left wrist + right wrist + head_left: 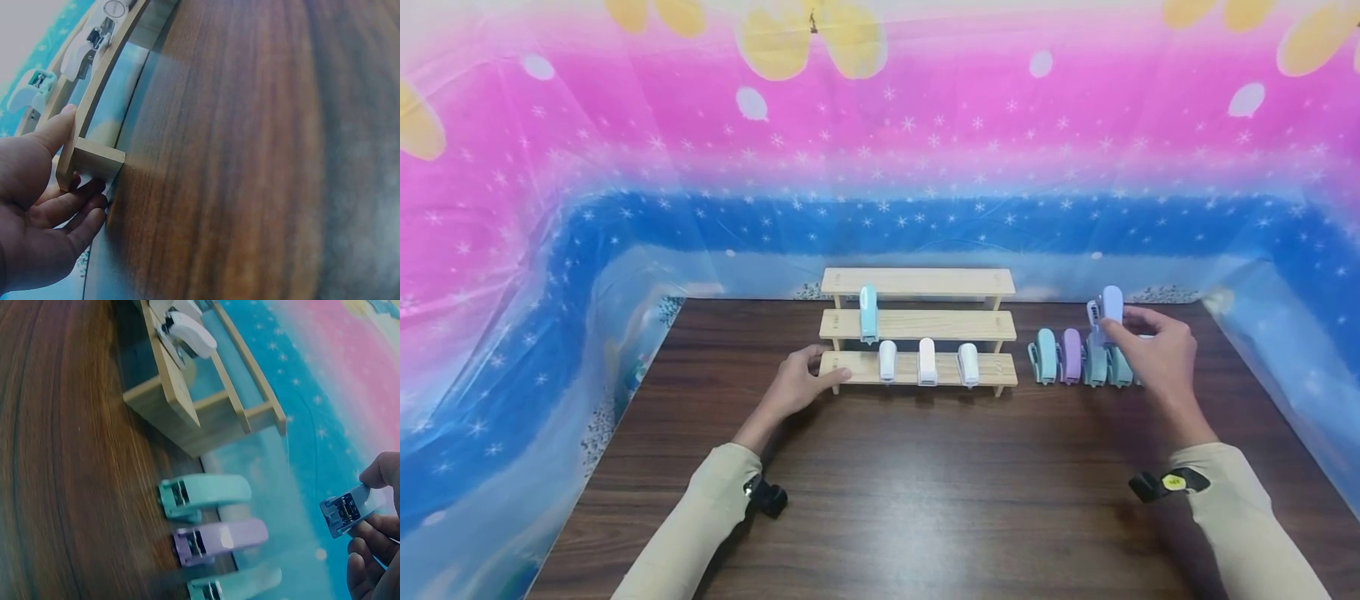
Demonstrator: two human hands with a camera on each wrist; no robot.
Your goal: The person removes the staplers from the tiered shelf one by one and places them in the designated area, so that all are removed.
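Observation:
A three-step wooden display rack (917, 282) stands at the back of the table. My left hand (797, 385) grips the left end of its lowest step, thumb on top and fingers beneath. Three white staplers (927, 362) lie in a row on that step, and a turquoise stapler (868, 314) is on the middle step, left side. My right hand (1161, 354) pinches a lavender-blue stapler (1112, 305) between thumb and fingers, raised off the table. Below it stand several staplers in a row, among them a mint-green stapler (209, 489) and a purple stapler (231, 539); my hand hides part of the row.
The dark wooden table (895, 475) extends in front of the rack. A pink and blue patterned cloth (925, 221) hangs behind and along both sides, close to the rack's back. The rack's top step carries nothing.

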